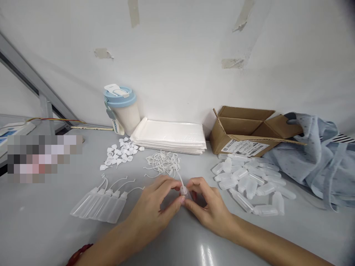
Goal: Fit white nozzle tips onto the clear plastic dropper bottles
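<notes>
In front of me a small translucent plastic bottle [183, 191] stands upright between both hands, with a thin white tube [181, 178] rising from its mouth. My left hand [161, 197] pinches it at the neck with thumb and forefinger. From the other side my right hand [209, 207] closes its thumb and fingers round the same bottle; its lower body is mostly hidden. Beyond my hands lies a heap of white bent tubes [163, 162]. Several bottles with tubes fitted [101, 205] lie in a row at left. At right, loose bottles without tubes [249, 179] are piled.
Small white caps [122, 151] are scattered near a cup with a blue lid [126, 112]. A stack of white packets [169, 135] lies against the wall. An open cardboard box [219, 135] and a grey-blue cloth [307, 159] occupy the right side.
</notes>
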Tool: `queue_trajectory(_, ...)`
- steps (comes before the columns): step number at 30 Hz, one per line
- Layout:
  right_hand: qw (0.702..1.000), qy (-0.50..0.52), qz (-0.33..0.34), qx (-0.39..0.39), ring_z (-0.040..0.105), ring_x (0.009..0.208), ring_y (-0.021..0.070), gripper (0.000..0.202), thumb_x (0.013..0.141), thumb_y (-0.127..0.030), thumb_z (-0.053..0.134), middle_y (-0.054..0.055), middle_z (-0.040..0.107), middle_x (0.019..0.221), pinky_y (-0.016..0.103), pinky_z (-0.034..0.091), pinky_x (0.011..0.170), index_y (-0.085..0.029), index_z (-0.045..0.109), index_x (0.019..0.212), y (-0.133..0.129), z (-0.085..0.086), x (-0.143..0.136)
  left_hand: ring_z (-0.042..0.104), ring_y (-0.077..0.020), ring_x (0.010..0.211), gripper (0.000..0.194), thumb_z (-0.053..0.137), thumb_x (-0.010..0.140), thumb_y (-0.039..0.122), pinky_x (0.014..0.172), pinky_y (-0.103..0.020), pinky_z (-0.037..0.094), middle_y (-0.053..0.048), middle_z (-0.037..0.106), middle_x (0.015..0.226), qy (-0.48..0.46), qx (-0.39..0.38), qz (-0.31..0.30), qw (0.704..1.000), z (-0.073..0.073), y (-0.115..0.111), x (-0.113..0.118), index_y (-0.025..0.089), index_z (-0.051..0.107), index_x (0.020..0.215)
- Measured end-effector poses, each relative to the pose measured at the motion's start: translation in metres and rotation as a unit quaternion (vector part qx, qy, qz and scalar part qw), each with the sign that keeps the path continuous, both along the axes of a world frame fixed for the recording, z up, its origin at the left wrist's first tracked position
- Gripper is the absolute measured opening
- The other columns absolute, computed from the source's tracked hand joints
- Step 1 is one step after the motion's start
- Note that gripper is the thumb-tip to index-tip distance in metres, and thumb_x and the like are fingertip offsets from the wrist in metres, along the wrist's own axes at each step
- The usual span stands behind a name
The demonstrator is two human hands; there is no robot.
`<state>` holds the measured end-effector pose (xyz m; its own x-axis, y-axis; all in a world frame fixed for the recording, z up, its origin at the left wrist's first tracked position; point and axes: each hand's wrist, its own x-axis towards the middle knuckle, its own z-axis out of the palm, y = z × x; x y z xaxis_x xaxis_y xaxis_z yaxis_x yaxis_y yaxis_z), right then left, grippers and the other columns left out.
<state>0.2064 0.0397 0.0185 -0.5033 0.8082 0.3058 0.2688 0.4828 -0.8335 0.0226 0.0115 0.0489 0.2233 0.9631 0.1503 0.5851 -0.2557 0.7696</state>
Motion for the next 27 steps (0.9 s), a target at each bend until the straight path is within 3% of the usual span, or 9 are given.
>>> queue_trajectory(8,0.99,0.042,-0.023,-0.135,0.042,0.055,0.0107,0.02,0.087,-0.032,0.058,-0.008,0.043,0.06,0.022,0.034,0.052,-0.022,0.042,0.092,0.006,0.002,-0.002,0.059,-0.0201,0.099,0.017,0.054,0.091,0.022,0.089,-0.03,0.045,-0.006,0.065,0.105,0.066,0.146,-0.042,0.986,-0.002,0.001,0.0,0.021,0.058,0.107)
queue_trajectory(14,0.988,0.027,-0.06,-0.143,0.039,0.052,0.0099,0.02,0.086,-0.033,0.06,-0.009,0.041,0.057,0.021,0.03,0.049,-0.022,0.043,0.082,0.006,0.002,-0.002,0.058,-0.0208,0.106,0.021,0.052,0.091,0.02,0.094,-0.033,0.045,-0.007,0.065,0.111,0.07,0.176,-0.05,0.981,-0.009,-0.001,0.001,0.02,0.057,0.112)
queue_trajectory(16,0.992,0.015,-0.063,-0.112,0.04,0.052,0.0099,0.018,0.085,-0.03,0.06,-0.008,0.042,0.058,0.021,0.032,0.05,-0.022,0.044,0.081,0.005,0.002,-0.002,0.06,-0.0215,0.102,0.02,0.053,0.09,0.025,0.089,-0.035,0.048,-0.006,0.066,0.111,0.042,0.134,-0.008,0.99,-0.009,-0.003,0.004,0.021,0.059,0.109)
queue_trajectory(19,0.998,-0.002,-0.055,-0.032,0.042,0.053,0.0098,0.014,0.085,-0.024,0.058,-0.006,0.046,0.062,0.02,0.034,0.05,-0.021,0.046,0.079,0.002,0.001,-0.002,0.064,-0.0189,0.081,0.019,0.054,0.089,0.036,0.067,-0.03,0.052,-0.003,0.068,0.099,-0.017,-0.032,0.069,0.997,-0.004,-0.004,0.01,0.023,0.061,0.101)
queue_trajectory(21,0.999,-0.005,-0.038,0.035,0.045,0.056,0.01,0.014,0.087,-0.022,0.058,-0.003,0.05,0.066,0.02,0.036,0.051,-0.021,0.047,0.078,0.001,-0.002,-0.002,0.062,-0.0169,0.073,0.021,0.054,0.089,0.041,0.058,-0.026,0.049,0.0,0.067,0.091,-0.053,-0.112,0.078,0.989,0.0,-0.004,0.012,0.023,0.062,0.095)
queue_trajectory(24,0.994,-0.008,-0.027,0.101,0.048,0.059,0.0106,0.015,0.088,-0.023,0.059,-0.001,0.054,0.071,0.021,0.038,0.054,-0.021,0.048,0.078,0.0,-0.007,-0.002,0.061,-0.0161,0.075,0.021,0.052,0.09,0.041,0.058,-0.023,0.045,0.001,0.066,0.085,-0.069,-0.118,0.06,0.989,0.003,-0.004,0.014,0.024,0.064,0.087)
queue_trajectory(27,0.993,-0.008,-0.035,0.109,0.044,0.054,0.0095,0.021,0.087,-0.029,0.063,-0.003,0.052,0.069,0.02,0.035,0.05,-0.021,0.046,0.078,0.0,-0.009,-0.001,0.06,-0.0157,0.077,0.02,0.051,0.09,0.038,0.059,-0.023,0.044,0.002,0.065,0.085,-0.062,-0.116,0.039,0.99,0.005,-0.002,0.013,0.025,0.066,0.085)
